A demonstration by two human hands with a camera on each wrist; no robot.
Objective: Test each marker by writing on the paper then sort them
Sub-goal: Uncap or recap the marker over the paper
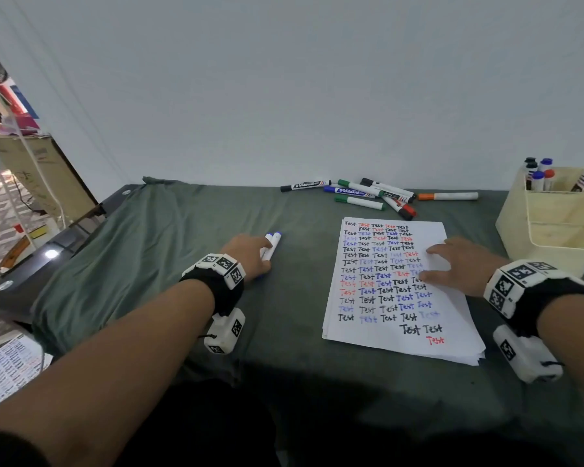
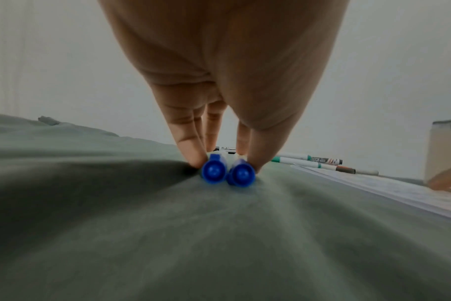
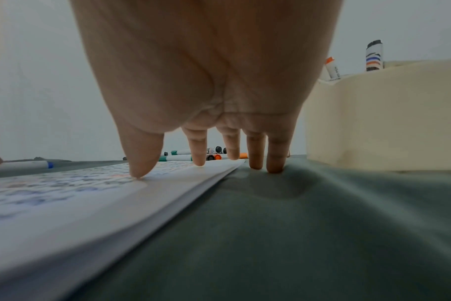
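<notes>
Half done at a guess: left hand [image 1: 250, 253] pinching two blue markers [image 1: 272, 245] on the cloth [image 1: 182, 247] left of the paper [image 1: 368, 336], right hand [image 1: 459, 264] spread flat on that word-filled sheet, some already in the holder [image 1: 550, 230], a loose pile [image 1: 368, 193] seemingly untested.

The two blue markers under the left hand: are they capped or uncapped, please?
Capped: both markers show blue caps at their near ends in the left wrist view.

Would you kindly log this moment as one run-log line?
left hand: pinches two blue markers on cloth | right hand: flat on paper | loose markers: piled behind paper | organizer: holds upright markers
</notes>
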